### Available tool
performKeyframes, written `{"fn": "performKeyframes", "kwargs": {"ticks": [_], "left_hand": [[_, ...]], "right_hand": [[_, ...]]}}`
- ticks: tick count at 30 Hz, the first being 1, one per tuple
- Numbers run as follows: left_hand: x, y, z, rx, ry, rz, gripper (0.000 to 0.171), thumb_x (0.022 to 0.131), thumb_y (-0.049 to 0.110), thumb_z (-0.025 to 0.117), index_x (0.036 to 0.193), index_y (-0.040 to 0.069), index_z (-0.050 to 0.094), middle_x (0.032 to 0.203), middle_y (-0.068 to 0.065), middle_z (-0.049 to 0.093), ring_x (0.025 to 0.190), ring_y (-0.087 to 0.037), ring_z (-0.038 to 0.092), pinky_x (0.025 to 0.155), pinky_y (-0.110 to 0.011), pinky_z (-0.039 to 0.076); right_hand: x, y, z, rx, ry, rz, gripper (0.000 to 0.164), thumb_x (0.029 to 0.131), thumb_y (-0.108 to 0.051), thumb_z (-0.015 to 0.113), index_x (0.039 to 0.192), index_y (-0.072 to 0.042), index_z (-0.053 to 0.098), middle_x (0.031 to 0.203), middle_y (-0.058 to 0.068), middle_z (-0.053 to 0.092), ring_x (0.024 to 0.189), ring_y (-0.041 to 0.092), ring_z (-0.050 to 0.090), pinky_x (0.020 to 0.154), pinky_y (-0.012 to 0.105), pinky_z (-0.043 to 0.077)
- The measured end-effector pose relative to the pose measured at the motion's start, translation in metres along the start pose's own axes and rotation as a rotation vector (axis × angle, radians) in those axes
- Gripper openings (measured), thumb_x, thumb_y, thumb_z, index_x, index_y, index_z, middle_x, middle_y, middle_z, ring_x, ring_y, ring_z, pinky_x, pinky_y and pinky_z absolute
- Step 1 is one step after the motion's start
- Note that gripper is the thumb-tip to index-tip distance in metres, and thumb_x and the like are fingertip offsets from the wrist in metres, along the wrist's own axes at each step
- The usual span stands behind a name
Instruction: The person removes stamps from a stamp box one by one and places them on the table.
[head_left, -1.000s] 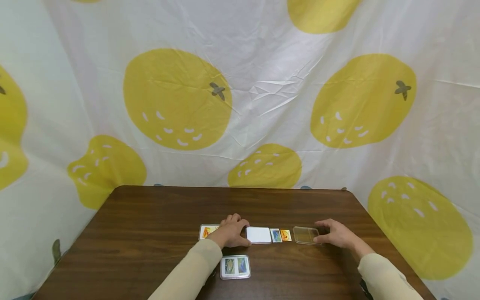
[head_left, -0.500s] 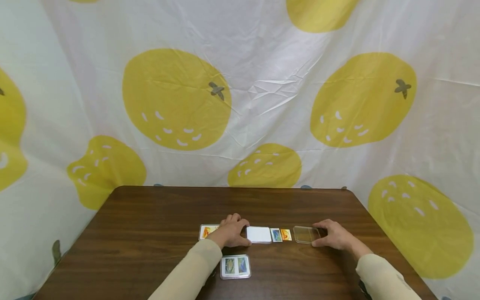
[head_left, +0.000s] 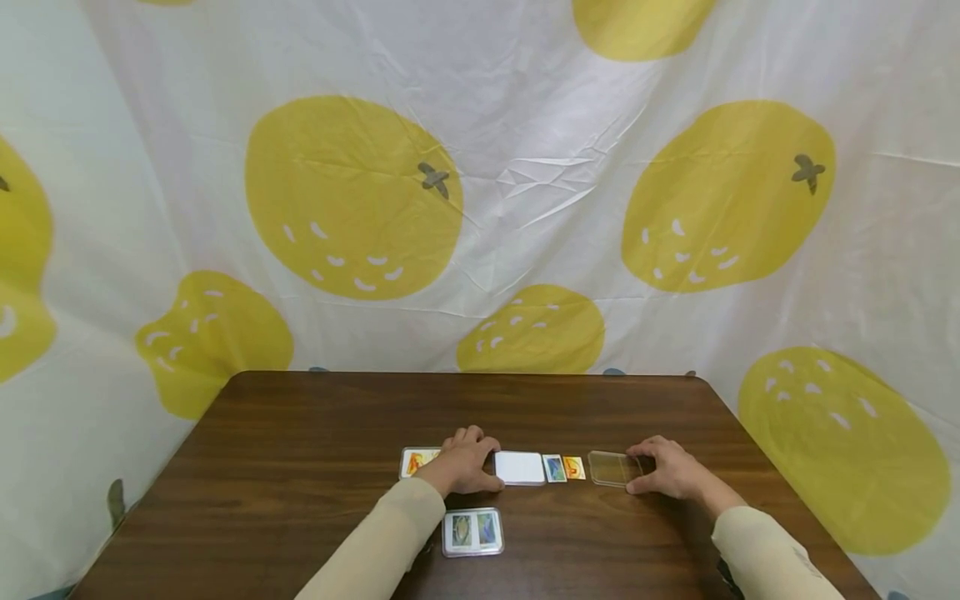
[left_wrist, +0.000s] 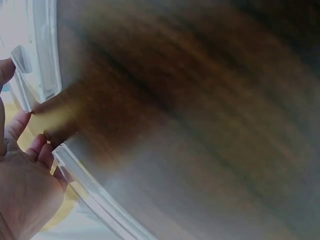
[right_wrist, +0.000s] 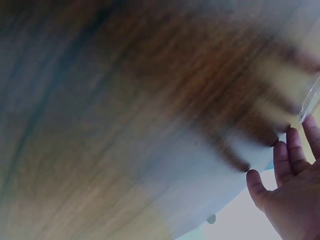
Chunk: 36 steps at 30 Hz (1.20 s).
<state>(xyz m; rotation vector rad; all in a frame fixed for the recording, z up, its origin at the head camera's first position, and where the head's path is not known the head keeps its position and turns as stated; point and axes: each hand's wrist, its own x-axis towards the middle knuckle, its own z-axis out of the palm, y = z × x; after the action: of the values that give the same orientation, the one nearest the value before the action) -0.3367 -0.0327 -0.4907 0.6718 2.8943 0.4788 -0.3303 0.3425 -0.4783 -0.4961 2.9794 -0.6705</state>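
My left hand (head_left: pixel 463 462) holds the left end of a flat clear plastic case (head_left: pixel 520 468) with a white insert, thumb at its near edge and index finger at the far one. In the left wrist view the thumb and index finger grip that case (left_wrist: pixel 46 50). My right hand (head_left: pixel 670 468) pinches the right end of a transparent plastic lid (head_left: pixel 609 468) lying flat, its other fingers spread. Between case and lid lie two small stamp-like pictures, a blue-green one (head_left: pixel 555 468) and an orange one (head_left: pixel 574 467), side by side.
Left of my left hand, partly covered by it, lies a clear case with an orange picture (head_left: pixel 417 461). Nearer me is another case (head_left: pixel 473 532) holding two pictures. All rest on a dark brown wooden table (head_left: pixel 315 467), with a fruit-print curtain (head_left: pixel 540 217) behind it.
My right hand has shifted slightly left, its fingertips now further over the end of the clear lid. The left hand and the pictures stay put.
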Motion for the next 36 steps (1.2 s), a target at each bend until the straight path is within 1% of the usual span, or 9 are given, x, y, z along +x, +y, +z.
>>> {"fn": "performKeyframes", "kwargs": {"ticks": [6, 10, 14, 19, 23, 25, 31, 36], "left_hand": [[0.000, 0.000, 0.002, 0.024, 0.015, 0.007, 0.062, 0.083, 0.052, 0.073, 0.132, 0.017, 0.056, 0.132, -0.007, 0.044, 0.125, -0.027, 0.039, 0.106, -0.046, 0.032], [-0.001, -0.001, 0.001, 0.023, 0.014, 0.013, 0.068, 0.083, 0.053, 0.073, 0.135, 0.015, 0.055, 0.133, -0.008, 0.045, 0.126, -0.027, 0.040, 0.106, -0.045, 0.032], [-0.003, -0.002, -0.003, -0.007, 0.022, 0.036, 0.070, 0.083, 0.052, 0.075, 0.137, 0.012, 0.054, 0.132, -0.007, 0.047, 0.125, -0.027, 0.041, 0.106, -0.045, 0.033], [-0.005, -0.005, -0.009, -0.063, 0.044, 0.056, 0.069, 0.083, 0.048, 0.075, 0.136, 0.010, 0.055, 0.130, -0.009, 0.050, 0.124, -0.028, 0.043, 0.105, -0.047, 0.034], [-0.006, -0.008, -0.015, -0.116, 0.047, 0.031, 0.069, 0.085, 0.047, 0.073, 0.139, 0.009, 0.053, 0.136, -0.012, 0.047, 0.130, -0.032, 0.040, 0.108, -0.050, 0.031], [-0.006, -0.010, -0.017, -0.128, 0.048, 0.016, 0.069, 0.086, 0.047, 0.072, 0.140, 0.009, 0.052, 0.139, -0.012, 0.046, 0.132, -0.032, 0.038, 0.109, -0.050, 0.030], [-0.006, -0.013, -0.023, -0.163, 0.062, 0.005, 0.070, 0.087, 0.046, 0.072, 0.141, 0.008, 0.051, 0.140, -0.014, 0.045, 0.133, -0.034, 0.038, 0.109, -0.051, 0.030], [-0.007, -0.013, -0.027, -0.194, 0.079, 0.015, 0.071, 0.087, 0.045, 0.072, 0.141, 0.006, 0.050, 0.140, -0.016, 0.046, 0.132, -0.036, 0.039, 0.108, -0.053, 0.030]], "right_hand": [[0.001, 0.003, 0.000, 0.028, 0.002, 0.012, 0.060, 0.073, -0.030, 0.088, 0.118, 0.003, 0.066, 0.123, 0.026, 0.057, 0.116, 0.046, 0.049, 0.095, 0.061, 0.039], [0.003, 0.005, -0.001, 0.048, 0.000, 0.016, 0.062, 0.073, -0.030, 0.087, 0.118, 0.006, 0.064, 0.117, 0.022, 0.061, 0.108, 0.039, 0.055, 0.093, 0.058, 0.042], [0.003, 0.006, -0.002, 0.082, 0.005, 0.010, 0.063, 0.073, -0.027, 0.088, 0.119, 0.008, 0.062, 0.111, 0.017, 0.064, 0.100, 0.031, 0.058, 0.089, 0.054, 0.045], [0.003, 0.003, -0.003, 0.090, 0.019, 0.014, 0.064, 0.074, -0.028, 0.088, 0.119, 0.008, 0.062, 0.110, 0.015, 0.064, 0.098, 0.029, 0.058, 0.086, 0.052, 0.047], [0.003, -0.001, -0.003, 0.091, 0.033, 0.037, 0.066, 0.073, -0.031, 0.088, 0.121, 0.006, 0.062, 0.112, 0.015, 0.064, 0.100, 0.029, 0.058, 0.087, 0.051, 0.046], [0.004, -0.004, -0.004, 0.090, 0.039, 0.043, 0.067, 0.073, -0.032, 0.087, 0.122, 0.005, 0.062, 0.113, 0.015, 0.063, 0.100, 0.030, 0.057, 0.087, 0.051, 0.046], [0.008, -0.015, -0.004, 0.098, 0.031, 0.011, 0.069, 0.075, -0.034, 0.086, 0.124, 0.006, 0.060, 0.119, 0.019, 0.062, 0.110, 0.036, 0.057, 0.091, 0.055, 0.045], [0.012, -0.025, -0.001, 0.124, 0.023, -0.013, 0.070, 0.077, -0.035, 0.085, 0.128, 0.006, 0.058, 0.123, 0.019, 0.061, 0.112, 0.036, 0.057, 0.093, 0.054, 0.045]]}}
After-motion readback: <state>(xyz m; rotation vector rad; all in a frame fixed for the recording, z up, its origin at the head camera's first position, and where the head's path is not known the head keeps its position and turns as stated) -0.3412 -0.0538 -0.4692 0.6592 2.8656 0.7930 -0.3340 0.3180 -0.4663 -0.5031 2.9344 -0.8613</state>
